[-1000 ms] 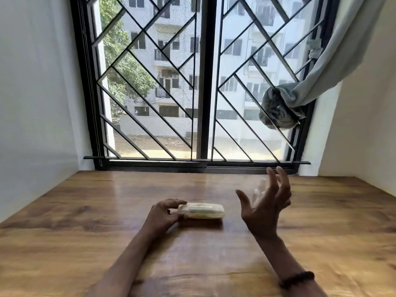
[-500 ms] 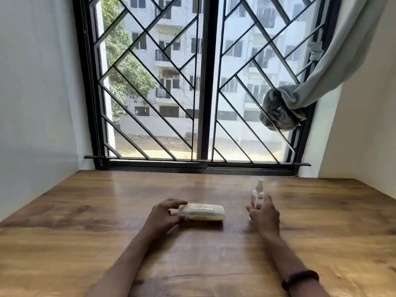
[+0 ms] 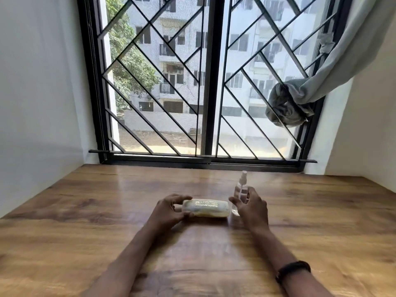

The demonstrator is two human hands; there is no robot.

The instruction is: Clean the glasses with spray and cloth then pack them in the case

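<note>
Gripped the left end of the case (image 3: 205,207) with the left hand (image 3: 168,212): thumb on the near edge, fingers curled over the far edge. Curled the right hand (image 3: 251,207) round the lower part of the bottle (image 3: 241,187), thumb to its left, fingers to its right. Held the hands apart, one at each end of the case. Found the case closed and flat on the table (image 3: 85,221). Found the bottle upright just beside its right end. Wore a dark band (image 3: 292,270) on the right wrist.
</note>
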